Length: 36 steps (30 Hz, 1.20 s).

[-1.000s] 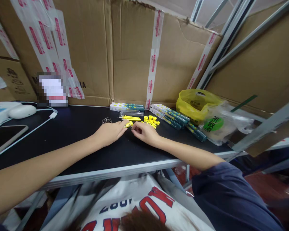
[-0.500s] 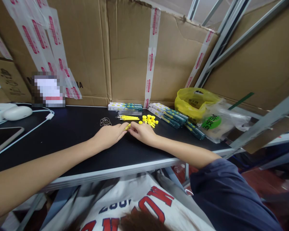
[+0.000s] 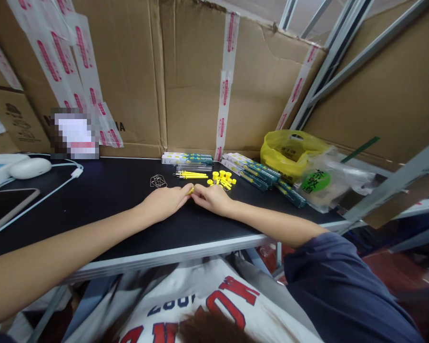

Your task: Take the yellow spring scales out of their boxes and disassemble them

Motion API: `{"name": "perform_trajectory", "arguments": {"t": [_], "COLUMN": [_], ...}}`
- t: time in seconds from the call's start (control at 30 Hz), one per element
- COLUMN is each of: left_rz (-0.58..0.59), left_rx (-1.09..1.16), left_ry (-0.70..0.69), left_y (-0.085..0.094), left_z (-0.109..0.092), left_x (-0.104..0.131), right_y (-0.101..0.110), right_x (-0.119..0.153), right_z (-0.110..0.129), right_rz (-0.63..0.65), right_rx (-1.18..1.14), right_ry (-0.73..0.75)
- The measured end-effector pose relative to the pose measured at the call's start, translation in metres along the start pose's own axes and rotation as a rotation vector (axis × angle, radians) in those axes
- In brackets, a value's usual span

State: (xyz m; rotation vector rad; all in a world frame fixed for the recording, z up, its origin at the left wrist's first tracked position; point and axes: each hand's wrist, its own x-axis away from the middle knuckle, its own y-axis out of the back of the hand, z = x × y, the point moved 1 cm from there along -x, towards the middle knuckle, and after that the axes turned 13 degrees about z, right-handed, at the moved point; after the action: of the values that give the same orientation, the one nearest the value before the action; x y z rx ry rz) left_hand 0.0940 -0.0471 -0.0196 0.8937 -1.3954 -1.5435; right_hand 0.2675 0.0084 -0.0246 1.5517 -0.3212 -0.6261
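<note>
My left hand [image 3: 167, 200] and my right hand [image 3: 214, 197] meet over the black table, fingers closed. Between their fingertips shows a small yellow plastic piece [image 3: 190, 191], mostly covered, so its exact kind is unclear. Both hands seem to grip it. Just beyond lie several thin yellow rods with dark tips [image 3: 193, 175], side by side. Small yellow round caps and parts [image 3: 224, 178] are heaped past my right hand. A tangle of bent metal wire pieces [image 3: 158, 181] rests beyond my left hand.
Slim green-and-white boxes [image 3: 188, 158] line the back, with more boxes [image 3: 253, 170] stacked to the right. A yellow plastic bag [image 3: 282, 155] and a clear bag [image 3: 316, 186] stand at the right. A phone [image 3: 10, 209], white cable [image 3: 50, 200] and white mouse-like device [image 3: 30, 167] lie left.
The yellow piece shows less between my fingertips, and my right fingers have shifted slightly around it. The whole view has moved a little; the other things stay in place.
</note>
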Motion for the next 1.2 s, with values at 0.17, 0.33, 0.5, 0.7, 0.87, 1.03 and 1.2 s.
{"name": "perform_trajectory", "arguments": {"t": [0.17, 0.33, 0.5, 0.7, 0.87, 1.03, 1.2], "left_rz": [-0.013, -0.092, -0.155, -0.161, -0.165, -0.142, -0.13], "left_rx": [0.033, 0.042, 0.054, 0.122, 0.183, 0.227, 0.279], "left_ry": [-0.005, 0.016, 0.071, 0.033, -0.011, -0.036, -0.051], "left_y": [0.004, 0.004, 0.008, 0.014, 0.011, 0.012, 0.013], "left_z": [0.0, 0.005, 0.007, 0.002, 0.004, 0.005, 0.004], "left_x": [0.0, 0.0, 0.004, 0.008, 0.008, 0.007, 0.006], "right_y": [0.002, 0.012, 0.02, 0.017, 0.011, 0.003, 0.0], "right_x": [0.001, 0.005, 0.009, 0.003, -0.001, -0.003, -0.002], "right_z": [0.002, 0.005, -0.004, -0.008, -0.004, -0.005, 0.0], "right_rz": [-0.038, -0.095, -0.175, -0.043, 0.053, 0.054, 0.006], "right_rx": [-0.001, -0.051, -0.367, -0.886, -1.088, -1.188, -1.29], "right_ry": [-0.037, -0.037, -0.005, 0.157, 0.153, 0.129, 0.178]}}
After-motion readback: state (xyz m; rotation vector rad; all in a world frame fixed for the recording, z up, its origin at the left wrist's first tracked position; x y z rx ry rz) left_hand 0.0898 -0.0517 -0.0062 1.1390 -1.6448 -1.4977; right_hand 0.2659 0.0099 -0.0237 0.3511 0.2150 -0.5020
